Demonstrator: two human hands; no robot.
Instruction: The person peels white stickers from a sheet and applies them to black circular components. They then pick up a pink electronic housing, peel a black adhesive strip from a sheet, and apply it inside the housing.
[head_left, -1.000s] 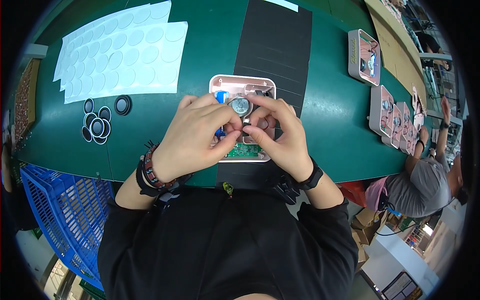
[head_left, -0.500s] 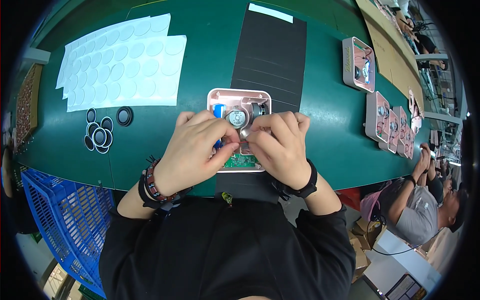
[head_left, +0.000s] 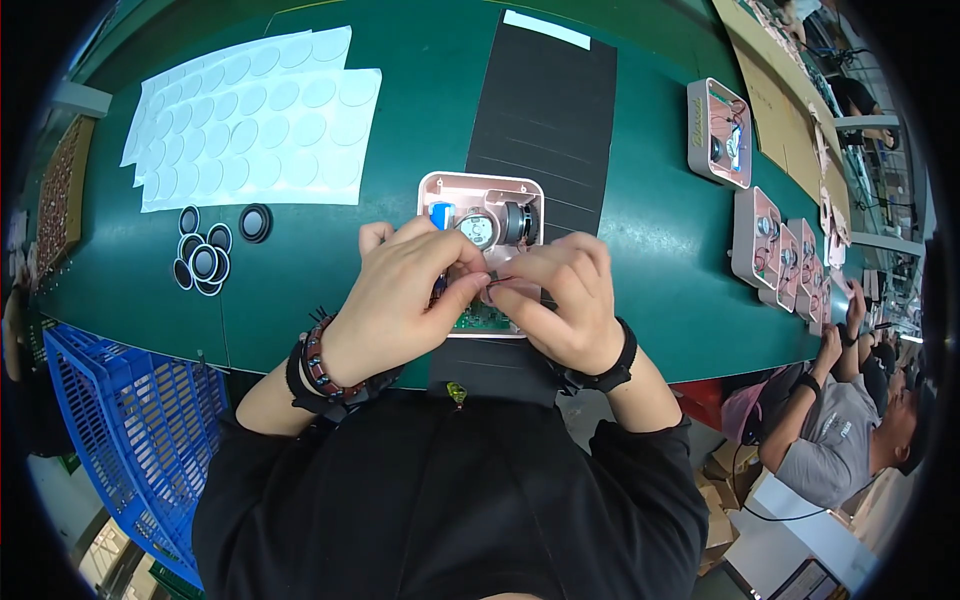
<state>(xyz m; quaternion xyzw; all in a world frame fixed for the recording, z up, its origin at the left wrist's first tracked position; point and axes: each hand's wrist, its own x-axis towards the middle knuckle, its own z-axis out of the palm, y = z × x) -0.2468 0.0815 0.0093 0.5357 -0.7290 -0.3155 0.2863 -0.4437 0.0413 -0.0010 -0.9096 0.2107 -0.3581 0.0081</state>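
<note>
A pink, open electronics housing (head_left: 482, 179) lies on a black mat in front of me. Inside it are a round metal part (head_left: 478, 230), a black cylindrical part (head_left: 519, 222), a blue part (head_left: 441, 213) and, at the near end, a green circuit board (head_left: 474, 319). Over the housing, my left hand (head_left: 400, 295) pinches a thin wire (head_left: 492, 277) between thumb and forefinger. Facing it, my right hand (head_left: 572, 305) is closed in a pinch on the same wiring, fingertips almost meeting. My fingers cover the wire ends and part of the board.
White sheets of round stickers (head_left: 250, 130) lie at the far left, with several black ring-shaped parts (head_left: 203, 262) nearer. More pink housings (head_left: 718, 135) line the right side beside cardboard (head_left: 775, 110). A blue crate (head_left: 130, 430) stands lower left. A co-worker (head_left: 835, 440) sits at right.
My fingertips have shifted slightly up, and a dark bit of wiring now shows between them where a red wire was seen. My right fingers have turned inward, uncovering the black cylindrical part.
</note>
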